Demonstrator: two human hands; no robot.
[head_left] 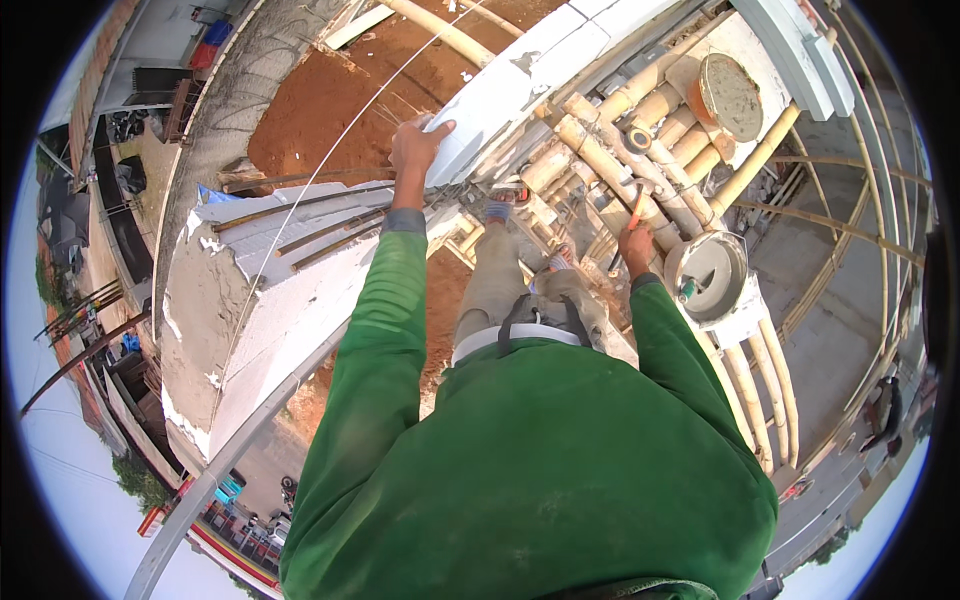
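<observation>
My left hand [415, 150] grips the near end of a pale block course [480, 115], its thumb lying over the top; the other fingers are partly hidden. In my right hand [637, 248] is a hammer [638, 205] with an orange handle, its small grey head pointing away from me over the bamboo poles [600, 150]. Just right of that hand stands a round bucket [735, 250] of grey mortar. A trowel [688, 290] with a green handle lies in it.
A second mortar bucket [730, 97] stands at the far right on the bamboo scaffold. Metal rods [330, 240] stick out beside the white wall [300, 265] on my left. A thin string [370, 105] crosses near my left hand. Red soil [310, 120] lies below.
</observation>
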